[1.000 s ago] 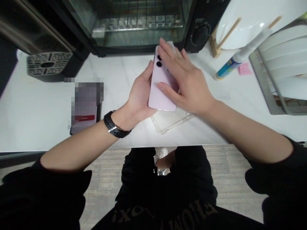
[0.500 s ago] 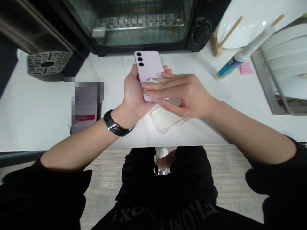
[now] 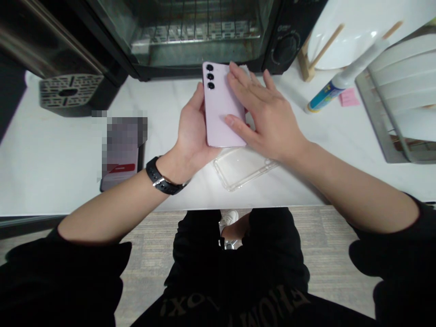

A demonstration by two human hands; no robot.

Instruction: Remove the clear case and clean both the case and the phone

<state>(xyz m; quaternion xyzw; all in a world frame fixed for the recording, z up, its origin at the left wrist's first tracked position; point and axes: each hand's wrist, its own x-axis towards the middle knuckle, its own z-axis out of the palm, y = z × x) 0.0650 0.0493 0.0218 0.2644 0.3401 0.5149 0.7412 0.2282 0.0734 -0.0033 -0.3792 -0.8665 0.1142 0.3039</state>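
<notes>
My left hand (image 3: 192,131) grips a pale pink smartphone (image 3: 220,111) from beneath and along its left side, back facing up with three black camera lenses at the upper left. Over its right side lies my right hand (image 3: 269,116), fingers stretched out and thumb resting on the lower back. A bit of white tissue (image 3: 245,69) shows under its fingertips at the phone's top right; most of it is hidden. On the counter just below the phone is a clear phone case (image 3: 240,169), partly covered by my right hand.
Another phone (image 3: 121,156), its screen pixelated, lies at left. A toaster oven (image 3: 204,68) stands behind, beside a drip tray (image 3: 71,91). To the right are a blue-and-white tube (image 3: 329,95), a pink sticky note (image 3: 349,97) and a rack of white dishes (image 3: 405,86).
My right hand has slid up and right across the phone's back with the white tissue. The phone has shifted slightly right and up in my left hand.
</notes>
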